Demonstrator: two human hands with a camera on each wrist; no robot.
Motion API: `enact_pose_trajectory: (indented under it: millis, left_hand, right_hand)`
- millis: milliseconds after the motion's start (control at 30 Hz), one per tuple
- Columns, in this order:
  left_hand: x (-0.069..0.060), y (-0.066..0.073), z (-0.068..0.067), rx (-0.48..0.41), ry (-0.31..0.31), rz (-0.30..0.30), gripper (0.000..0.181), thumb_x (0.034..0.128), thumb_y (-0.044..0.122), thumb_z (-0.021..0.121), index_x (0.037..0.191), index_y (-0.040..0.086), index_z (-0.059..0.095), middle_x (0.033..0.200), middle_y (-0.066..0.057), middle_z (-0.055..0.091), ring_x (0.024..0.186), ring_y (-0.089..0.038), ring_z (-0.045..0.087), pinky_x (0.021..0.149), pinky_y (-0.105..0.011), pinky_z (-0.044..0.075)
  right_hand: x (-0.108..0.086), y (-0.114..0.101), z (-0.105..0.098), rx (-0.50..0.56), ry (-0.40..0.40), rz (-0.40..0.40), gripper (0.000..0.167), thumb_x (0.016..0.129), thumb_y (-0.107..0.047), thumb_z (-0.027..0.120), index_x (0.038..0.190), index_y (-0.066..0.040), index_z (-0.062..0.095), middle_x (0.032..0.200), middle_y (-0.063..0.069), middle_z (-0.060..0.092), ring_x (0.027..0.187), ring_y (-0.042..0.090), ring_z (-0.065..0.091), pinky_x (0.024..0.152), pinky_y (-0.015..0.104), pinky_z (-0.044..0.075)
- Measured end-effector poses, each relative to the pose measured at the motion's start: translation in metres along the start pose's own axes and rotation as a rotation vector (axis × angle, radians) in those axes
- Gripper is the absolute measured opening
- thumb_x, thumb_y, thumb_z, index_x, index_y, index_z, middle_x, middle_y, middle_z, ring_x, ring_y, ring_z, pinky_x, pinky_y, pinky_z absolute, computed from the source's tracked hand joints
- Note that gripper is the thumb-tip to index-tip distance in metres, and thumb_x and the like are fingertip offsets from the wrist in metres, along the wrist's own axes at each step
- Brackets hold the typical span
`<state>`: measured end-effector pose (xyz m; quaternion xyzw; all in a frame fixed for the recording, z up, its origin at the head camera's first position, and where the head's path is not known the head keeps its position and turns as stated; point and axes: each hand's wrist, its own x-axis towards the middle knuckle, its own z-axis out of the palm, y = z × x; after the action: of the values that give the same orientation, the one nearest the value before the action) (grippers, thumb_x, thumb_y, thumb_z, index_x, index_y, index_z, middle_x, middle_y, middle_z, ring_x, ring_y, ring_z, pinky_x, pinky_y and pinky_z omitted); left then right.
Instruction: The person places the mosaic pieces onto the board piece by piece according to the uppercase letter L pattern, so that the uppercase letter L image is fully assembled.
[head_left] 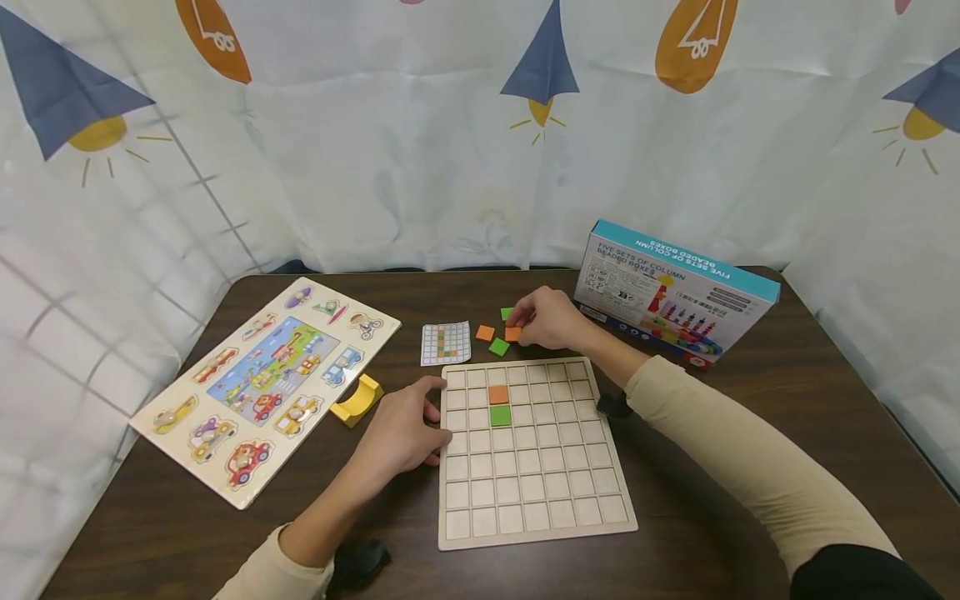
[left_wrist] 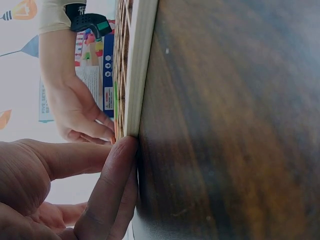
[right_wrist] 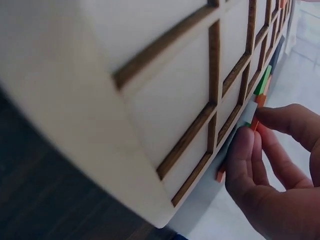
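Observation:
A wooden grid board point(head_left: 528, 462) lies on the table, with an orange square tile point(head_left: 498, 394) and a green square tile point(head_left: 500, 415) in neighbouring cells of one column. My left hand point(head_left: 401, 429) touches the board's left edge; in the left wrist view, a fingertip point(left_wrist: 125, 145) meets its side. Beyond the far edge, my right hand point(head_left: 551, 319) pinches another orange tile point(head_left: 513, 334) between thumb and fingers, also visible in the right wrist view point(right_wrist: 255, 123). Near it lie a loose orange tile point(head_left: 485, 333) and two green tiles, one nearer point(head_left: 498, 347) and one farther point(head_left: 506, 314).
A small card with a coloured grid pattern point(head_left: 446, 343) lies behind the board. To the left are a picture puzzle board point(head_left: 255, 383) and a yellow curved block point(head_left: 358, 402). A toy box point(head_left: 667, 292) stands at the back right, beside my right forearm.

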<state>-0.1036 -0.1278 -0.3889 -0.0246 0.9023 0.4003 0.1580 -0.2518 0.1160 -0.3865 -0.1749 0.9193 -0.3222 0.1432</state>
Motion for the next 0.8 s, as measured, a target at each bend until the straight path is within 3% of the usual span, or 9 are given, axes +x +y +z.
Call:
enact_pose_trajectory:
  millis: [433,800]
  left_hand:
    - [-0.001,-0.001,-0.001,0.0,0.005,0.02,0.071,0.0808,-0.002,0.081,0.146,0.005,0.054,0.095,-0.012,0.062,0.05,-0.016,0.066,0.047,-0.029,0.059]
    - [0.0,-0.002,-0.001,0.01,0.001,0.025,0.07,0.0819,0.0,0.081,0.146,0.005,0.054,0.094,-0.012,0.063,0.05,-0.015,0.066,0.047,-0.029,0.059]
  right_hand:
    - [-0.014,0.007,-0.007,0.201,-0.02,-0.031,0.03,0.084,0.003,0.074,0.112,-0.005,0.079,0.108,0.012,0.074,0.094,0.023,0.066,0.078,0.029,0.058]
    - [-0.028,0.005,-0.009,0.219,-0.021,-0.061,0.028,0.085,0.003,0.074,0.112,-0.005,0.079,0.109,0.011,0.075,0.095,0.022,0.069,0.081,0.031,0.061]
